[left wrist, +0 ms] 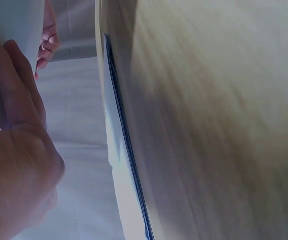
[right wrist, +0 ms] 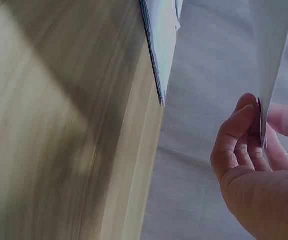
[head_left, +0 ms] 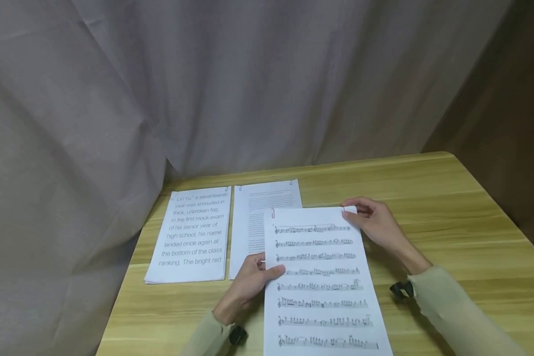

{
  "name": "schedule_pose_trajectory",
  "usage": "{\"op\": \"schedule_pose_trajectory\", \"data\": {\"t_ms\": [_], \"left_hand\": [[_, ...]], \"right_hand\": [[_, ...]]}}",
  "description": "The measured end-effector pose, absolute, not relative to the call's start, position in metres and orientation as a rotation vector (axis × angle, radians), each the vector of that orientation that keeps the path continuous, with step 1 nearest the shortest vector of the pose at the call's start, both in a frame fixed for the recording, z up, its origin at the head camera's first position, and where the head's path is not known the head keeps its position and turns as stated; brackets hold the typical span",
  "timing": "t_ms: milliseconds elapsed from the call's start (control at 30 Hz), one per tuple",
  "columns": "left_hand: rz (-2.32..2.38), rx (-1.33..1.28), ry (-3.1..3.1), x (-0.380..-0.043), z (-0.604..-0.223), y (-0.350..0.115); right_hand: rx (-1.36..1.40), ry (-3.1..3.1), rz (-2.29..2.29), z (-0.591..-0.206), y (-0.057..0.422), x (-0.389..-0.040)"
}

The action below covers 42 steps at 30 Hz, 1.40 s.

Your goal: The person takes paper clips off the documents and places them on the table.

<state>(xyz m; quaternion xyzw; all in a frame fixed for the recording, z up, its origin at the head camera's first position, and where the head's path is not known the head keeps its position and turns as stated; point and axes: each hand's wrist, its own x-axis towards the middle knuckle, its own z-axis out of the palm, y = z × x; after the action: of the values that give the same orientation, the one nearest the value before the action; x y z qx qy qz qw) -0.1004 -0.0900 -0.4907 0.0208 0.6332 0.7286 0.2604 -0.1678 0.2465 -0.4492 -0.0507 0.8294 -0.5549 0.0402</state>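
Sheet music (head_left: 322, 291), long axis forward, clipped top farthest, fingers (head_left: 275, 272) (both hands (head_left: 249, 281) (head_left: 379, 222)) pinching it

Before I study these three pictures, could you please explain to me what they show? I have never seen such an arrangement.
There is no machine, only a person's bare left hand and right hand. The wide picture comes from a camera worn on the head, looking forward and down; the other two come from the wrists, each watching its own hand's work. On the wooden table lie the large-print papers and, beside them, the small-print papers. The left hand holds the sheet music at its left edge; the right hand pinches its top right corner, near a paper clip.
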Motion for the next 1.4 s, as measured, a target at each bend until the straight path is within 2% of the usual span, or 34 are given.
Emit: {"op": "schedule_pose_trajectory", "data": {"t_ms": [1000,1400], "left_hand": [[1.901,0.021,1.798,-0.097,-0.487,-0.085],[1.86,0.045,1.914,-0.099,-0.478,-0.092]], "right_hand": [[-0.03,2.624,-1.739,-0.458,0.258,-0.171],[-0.066,2.517,-1.928,-0.468,0.298,-0.183]]}}
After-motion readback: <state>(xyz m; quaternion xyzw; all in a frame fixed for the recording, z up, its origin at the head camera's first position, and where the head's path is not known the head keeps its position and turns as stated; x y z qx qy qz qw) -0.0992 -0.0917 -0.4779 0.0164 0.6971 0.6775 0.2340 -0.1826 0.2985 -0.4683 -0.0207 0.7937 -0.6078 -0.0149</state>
